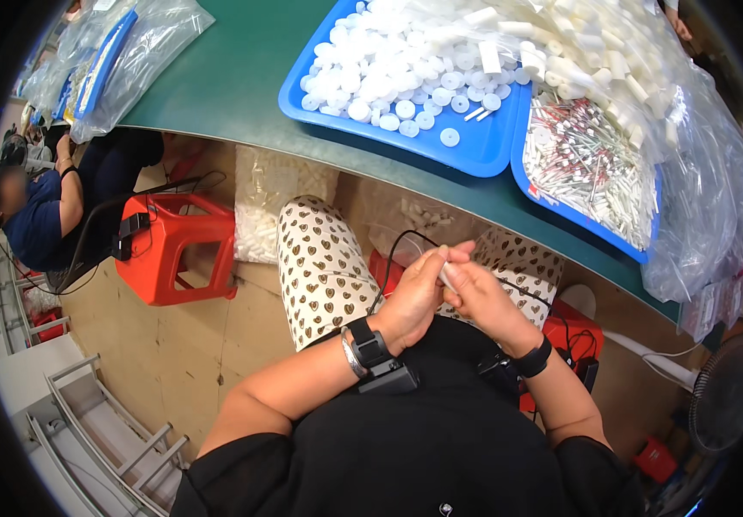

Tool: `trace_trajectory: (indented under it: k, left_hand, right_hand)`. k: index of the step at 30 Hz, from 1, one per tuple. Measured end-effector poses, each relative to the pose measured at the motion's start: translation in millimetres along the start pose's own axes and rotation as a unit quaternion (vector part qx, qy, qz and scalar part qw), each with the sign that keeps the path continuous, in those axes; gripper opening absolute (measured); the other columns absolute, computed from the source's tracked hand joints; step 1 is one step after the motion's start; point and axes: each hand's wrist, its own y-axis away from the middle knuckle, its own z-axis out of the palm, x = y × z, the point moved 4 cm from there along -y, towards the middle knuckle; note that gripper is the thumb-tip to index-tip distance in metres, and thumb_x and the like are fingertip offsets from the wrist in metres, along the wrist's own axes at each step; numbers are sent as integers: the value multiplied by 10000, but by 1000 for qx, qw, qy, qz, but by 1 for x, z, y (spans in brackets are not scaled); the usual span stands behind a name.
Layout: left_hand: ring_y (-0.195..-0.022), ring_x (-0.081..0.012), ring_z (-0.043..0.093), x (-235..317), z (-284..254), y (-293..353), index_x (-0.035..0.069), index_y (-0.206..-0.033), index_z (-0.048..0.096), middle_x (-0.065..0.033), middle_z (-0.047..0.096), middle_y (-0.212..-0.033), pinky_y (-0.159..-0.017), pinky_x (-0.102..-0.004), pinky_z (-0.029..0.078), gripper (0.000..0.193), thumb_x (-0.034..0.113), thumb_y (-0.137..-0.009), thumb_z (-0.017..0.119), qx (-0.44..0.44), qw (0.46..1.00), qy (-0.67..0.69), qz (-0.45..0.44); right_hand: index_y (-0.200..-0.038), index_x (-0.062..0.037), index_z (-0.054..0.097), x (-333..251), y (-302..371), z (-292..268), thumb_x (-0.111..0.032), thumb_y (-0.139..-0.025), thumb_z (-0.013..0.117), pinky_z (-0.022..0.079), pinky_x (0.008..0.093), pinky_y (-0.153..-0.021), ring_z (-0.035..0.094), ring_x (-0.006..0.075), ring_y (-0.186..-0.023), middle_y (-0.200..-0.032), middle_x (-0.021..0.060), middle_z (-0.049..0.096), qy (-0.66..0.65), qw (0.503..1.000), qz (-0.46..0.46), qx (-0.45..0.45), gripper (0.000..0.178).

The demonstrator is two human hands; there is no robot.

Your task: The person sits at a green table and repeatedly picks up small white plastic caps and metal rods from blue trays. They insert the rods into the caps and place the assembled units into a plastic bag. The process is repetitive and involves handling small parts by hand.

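Both hands meet over the lap, below the edge of the green counter (233, 77). The left hand (414, 297) and right hand (483, 297) press together, fingers curled, and their shared grip is closed on a small white tube-shaped piece (446, 274), only its tip showing between the fingertips. Just above the grip, on the counter, sits a blue tray (475, 151) heaped with white round caps (388, 69). Up and to the right of the grip, a second blue tray (638, 250) holds thin white and red sticks (587, 164), half under a clear plastic bag (707, 189). Well to the left of the grip stands a red stool (173, 250).
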Motion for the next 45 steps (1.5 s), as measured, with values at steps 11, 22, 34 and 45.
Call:
trace_trajectory:
  k: [11, 22, 34, 45]
  left_hand:
    - [-1328, -265, 417, -7, -6, 0, 24, -1381, 433, -120, 397, -1476, -1091, -466, 362, 552, 466, -1051, 396, 134, 988, 46, -66]
    - [-910, -142, 624, 119, 43, 11, 3, -1148, 604, -79, 662, -1081, -797, -285, 506, 204, 136, -995, 573, 40, 881, -391, 263]
    - [-849, -355, 646, 195, 77, -55, 6, -932, 723, -177, 677, -889, -772, -414, 509, 175, 146, -830, 698, 44, 560, -775, 290]
    - [-793, -214, 641, 183, 79, -41, -8, -1045, 621, -104, 651, -887, -727, -327, 514, 138, 90, -949, 604, 67, 657, -627, 413]
  right_hand:
    - [-1192, -24, 567, -5, -12, -33, -311, -975, 558, 510, 491, -731, 669, 379, -861, -903, 201, 685, 575, 796, -124, 141, 360]
    - [-961, -47, 680, -163, 70, -62, 29, -759, 636, 517, 383, -676, 643, 283, -791, -1007, 90, 647, 655, 596, -365, 288, 220]
    - [-889, -38, 636, -177, 47, -98, 32, -764, 654, 498, 366, -721, 596, 265, -827, -913, 77, 626, 683, 587, -362, 242, 144]
    - [-970, -18, 634, -166, 61, -76, -29, -804, 765, 492, 328, -648, 627, 228, -727, -870, 110, 664, 479, 689, -431, 333, 212]
